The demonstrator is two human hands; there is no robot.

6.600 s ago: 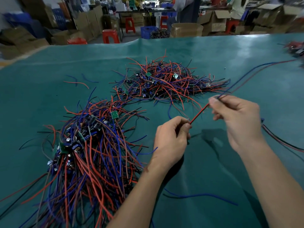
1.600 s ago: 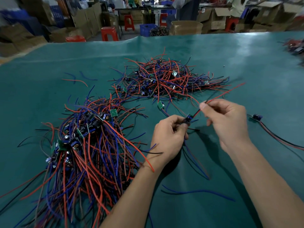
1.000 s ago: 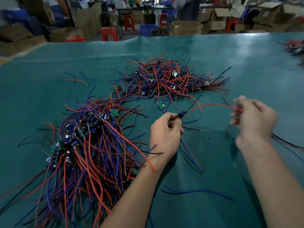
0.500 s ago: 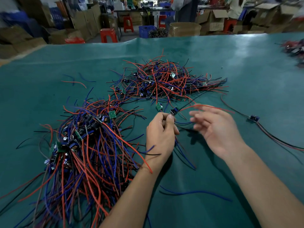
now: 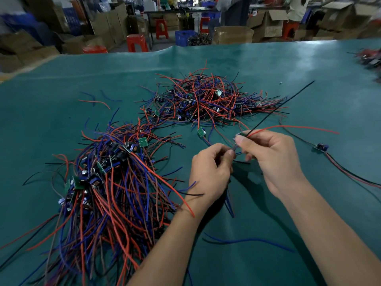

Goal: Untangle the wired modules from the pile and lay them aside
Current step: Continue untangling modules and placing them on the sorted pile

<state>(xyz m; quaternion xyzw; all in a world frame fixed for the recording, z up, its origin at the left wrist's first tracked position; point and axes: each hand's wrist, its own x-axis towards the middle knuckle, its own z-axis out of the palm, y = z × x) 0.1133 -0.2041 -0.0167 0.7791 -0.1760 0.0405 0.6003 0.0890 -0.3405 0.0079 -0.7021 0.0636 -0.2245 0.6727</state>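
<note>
Factory-type electronics assembly workshop: heaps of red and blue wired modules [image 5: 198, 100] are lying on a big green-covered worktable [image 5: 288, 65], with cardboard cartons [image 5: 233, 35], red plastic stools [image 5: 137, 42] and a blue crate [image 5: 184, 37] crowding the floor behind.

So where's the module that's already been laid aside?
In the head view, the laid-aside module lies alone on the green mat, right of the right hand and well clear of both piles, with its wires trailing off to the right.
</note>
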